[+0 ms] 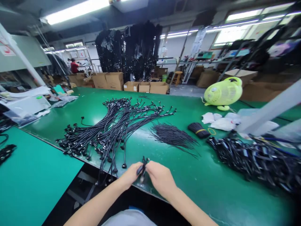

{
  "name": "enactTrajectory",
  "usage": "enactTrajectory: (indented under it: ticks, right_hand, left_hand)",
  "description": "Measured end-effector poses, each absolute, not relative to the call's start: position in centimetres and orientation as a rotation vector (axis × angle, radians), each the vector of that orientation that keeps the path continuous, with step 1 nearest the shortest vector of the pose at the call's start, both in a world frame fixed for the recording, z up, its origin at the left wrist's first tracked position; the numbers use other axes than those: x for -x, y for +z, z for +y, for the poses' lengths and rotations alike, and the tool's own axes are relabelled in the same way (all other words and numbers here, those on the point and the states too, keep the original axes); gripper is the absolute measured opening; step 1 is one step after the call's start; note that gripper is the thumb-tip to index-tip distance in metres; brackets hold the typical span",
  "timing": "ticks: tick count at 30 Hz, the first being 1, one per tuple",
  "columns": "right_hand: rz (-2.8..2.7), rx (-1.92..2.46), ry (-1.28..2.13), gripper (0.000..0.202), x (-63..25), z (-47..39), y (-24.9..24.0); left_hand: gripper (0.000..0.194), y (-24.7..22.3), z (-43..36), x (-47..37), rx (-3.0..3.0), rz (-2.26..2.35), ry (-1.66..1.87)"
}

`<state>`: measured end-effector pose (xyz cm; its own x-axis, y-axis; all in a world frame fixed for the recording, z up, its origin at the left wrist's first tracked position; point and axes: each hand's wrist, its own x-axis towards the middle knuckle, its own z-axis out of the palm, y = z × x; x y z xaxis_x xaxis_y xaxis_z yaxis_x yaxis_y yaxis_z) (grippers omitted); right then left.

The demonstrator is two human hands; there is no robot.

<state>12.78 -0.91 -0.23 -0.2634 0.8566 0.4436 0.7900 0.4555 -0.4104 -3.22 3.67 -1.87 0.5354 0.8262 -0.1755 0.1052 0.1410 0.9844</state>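
Note:
Near the table's front edge, my left hand point(132, 173) and my right hand point(161, 176) are closed around a small folded black cable point(142, 168). Its metal-tipped plug points down between them; the fingertips are partly hidden. Beyond my left hand spreads a big pile of loose black cables point(113, 125) with connectors at their ends. Ahead and to the right of my hands lies a heap of thin black twist ties point(172, 135). Farther right is a heap of bundled black cables point(254, 160).
A banded black bundle point(198, 129) and a yellow rubber band point(212, 131) lie on the green table point(188, 175). Behind them stands a lime-green fan point(223, 92). A white post point(270, 110) rises at right. Papers and plastic bags point(25, 103) lie at left, cardboard boxes point(114, 81) beyond.

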Motion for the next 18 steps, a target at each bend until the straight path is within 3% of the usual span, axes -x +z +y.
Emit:
enactTrajectory:
  ticks: [3, 5, 9, 11, 13, 18]
  right_hand:
    - [-2.248, 1.330, 0.123, 0.027, -11.7, -1.7, -1.0]
    - [-2.208, 1.432, 0.205, 0.027, -12.0, -1.4, -1.1]
    - [-1.998, 1.607, 0.351, 0.027, -13.5, -0.6, -0.4]
    - [-1.856, 1.601, 0.444, 0.027, -13.7, -0.4, 0.0]
    - [-1.638, 1.513, 0.680, 0.026, -13.3, -0.5, 0.2]
    - [-1.090, 1.214, 1.484, 0.041, -12.1, -1.0, -0.9]
  left_hand:
    - [0.045, -0.6, 4.5, 3.6, -1.007, 0.824, 0.721]
    - [0.051, 0.4, 4.4, 4.0, -1.121, 0.762, 0.699]
    - [0.025, 0.4, 3.1, 3.8, -1.459, 0.915, 0.752]
    - [0.039, -0.6, 2.2, 3.2, -1.387, 0.984, 0.815]
    - [0.050, -1.5, 1.5, 2.8, -1.303, 0.935, 0.790]
    - [0.043, -1.3, 0.9, 2.3, -1.288, 0.801, 0.814]
